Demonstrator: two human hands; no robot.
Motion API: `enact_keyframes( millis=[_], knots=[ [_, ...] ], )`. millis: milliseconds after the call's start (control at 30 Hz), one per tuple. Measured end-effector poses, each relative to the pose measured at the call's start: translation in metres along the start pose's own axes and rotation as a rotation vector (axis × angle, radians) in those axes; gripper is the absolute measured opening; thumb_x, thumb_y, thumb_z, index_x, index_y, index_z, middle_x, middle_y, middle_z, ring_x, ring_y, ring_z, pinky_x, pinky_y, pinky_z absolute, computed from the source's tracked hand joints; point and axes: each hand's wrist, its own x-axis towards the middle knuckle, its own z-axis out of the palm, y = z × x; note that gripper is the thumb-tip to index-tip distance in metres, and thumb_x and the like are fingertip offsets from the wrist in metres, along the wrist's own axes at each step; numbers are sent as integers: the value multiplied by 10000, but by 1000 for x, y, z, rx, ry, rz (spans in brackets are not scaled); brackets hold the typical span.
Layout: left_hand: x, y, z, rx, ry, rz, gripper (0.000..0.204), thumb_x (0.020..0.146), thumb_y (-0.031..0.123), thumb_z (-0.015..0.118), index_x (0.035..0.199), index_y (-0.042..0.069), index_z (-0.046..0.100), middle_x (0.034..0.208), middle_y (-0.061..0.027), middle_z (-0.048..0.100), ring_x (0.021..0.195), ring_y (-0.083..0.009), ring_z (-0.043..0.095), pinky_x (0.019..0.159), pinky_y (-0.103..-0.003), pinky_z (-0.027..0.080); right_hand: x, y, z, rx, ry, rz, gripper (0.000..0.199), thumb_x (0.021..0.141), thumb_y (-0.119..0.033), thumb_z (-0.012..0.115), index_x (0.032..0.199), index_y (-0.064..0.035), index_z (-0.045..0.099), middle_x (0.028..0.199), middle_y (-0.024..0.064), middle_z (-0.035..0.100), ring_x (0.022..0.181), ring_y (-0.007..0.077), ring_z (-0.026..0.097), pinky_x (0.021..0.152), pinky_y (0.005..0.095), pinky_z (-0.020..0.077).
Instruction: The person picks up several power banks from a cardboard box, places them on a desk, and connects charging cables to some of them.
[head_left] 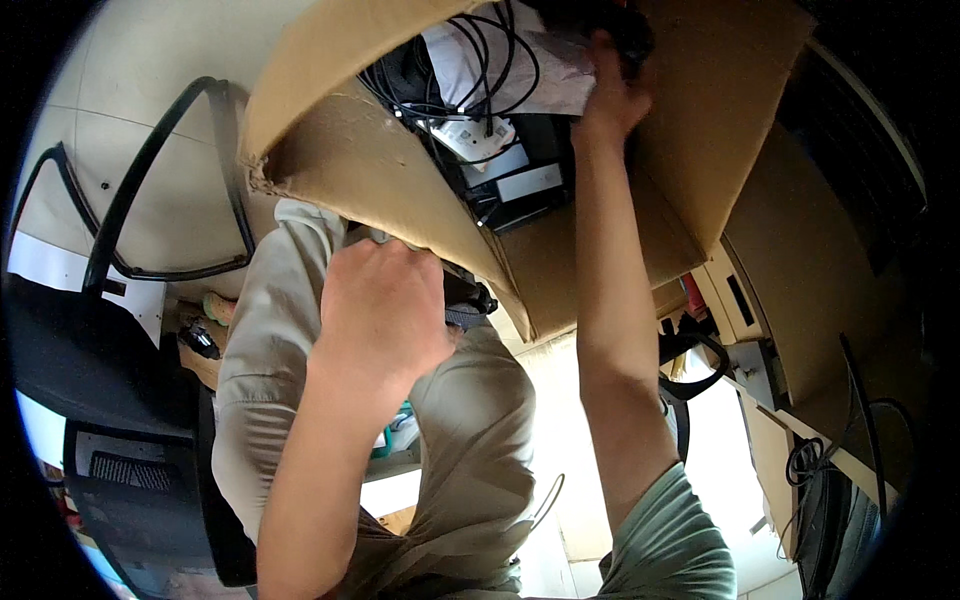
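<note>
A large open cardboard box [370, 150] tilts in front of me. Inside it lie coiled black cables [487, 60], a white-and-grey sheet or bag [560, 75], a white device [470, 137] and a small white box [530, 181]. My right hand [615, 100] reaches deep into the box at its far right, closed against a dark object [628, 35] whose kind is lost in shadow. Curled into a fist, my left hand [385, 305] is at the near edge of the box flap; its fingertips are hidden. Just beside it shows a black strap-like item [470, 300].
To the left stand a black office chair [100, 350] and a black tubular metal frame [170, 150]. Wooden drawers [735, 290] and loose black cables [810, 460] are on the right. My legs [470, 420] are under the box's near side.
</note>
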Motion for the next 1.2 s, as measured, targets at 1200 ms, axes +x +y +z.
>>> enact_keyframes(
  millis=[1200],
  knots=[
    [23,10,23,18,1,69,509,675,387,823,1060,81,690,1023,-134,692,1024,-302,643,921,-417,479,-140,-91,-53,656,-447,770,704,969,-578,361,1386,-19,460,1018,226,587,823,296,562,740,381,455]
  ],
)
